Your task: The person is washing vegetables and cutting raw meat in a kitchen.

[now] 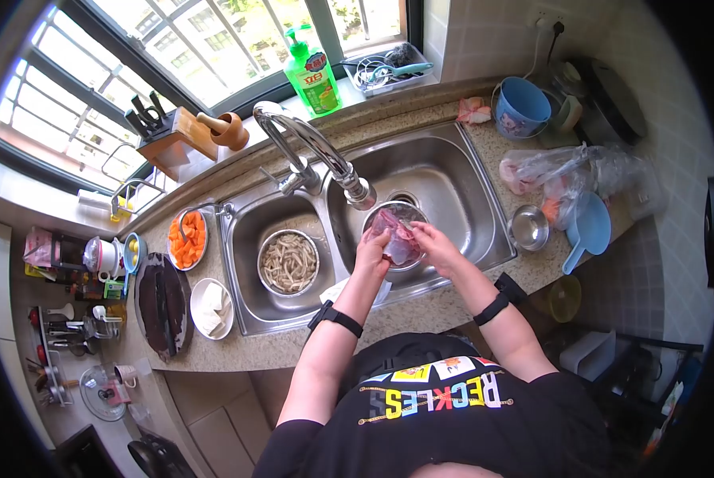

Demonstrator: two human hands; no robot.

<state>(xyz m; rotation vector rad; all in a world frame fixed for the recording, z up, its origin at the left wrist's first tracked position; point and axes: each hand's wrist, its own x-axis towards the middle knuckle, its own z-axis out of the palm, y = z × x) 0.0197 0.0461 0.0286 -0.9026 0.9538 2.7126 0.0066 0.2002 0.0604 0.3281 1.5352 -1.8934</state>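
Observation:
Over the right sink basin [460,171], a glossy piece of raw red meat [399,241] is held between both hands. My left hand [372,250] has its fingers closed on the meat's left side. My right hand [435,247] pinches its right edge; some fingertips are hidden. Beneath the meat is a round metal bowl [417,212], mostly covered by the hands and meat. The chrome faucet [325,147] arches over the basin, its spout just above the bowl.
In the left basin stands a bowl of pale strips [288,263]. Orange chunks [187,240], a white bowl with white pieces [211,309] and a dark round board [162,303] line the left counter. Plastic bags [568,179], a small metal bowl [529,228] and a blue ladle [588,227] lie right.

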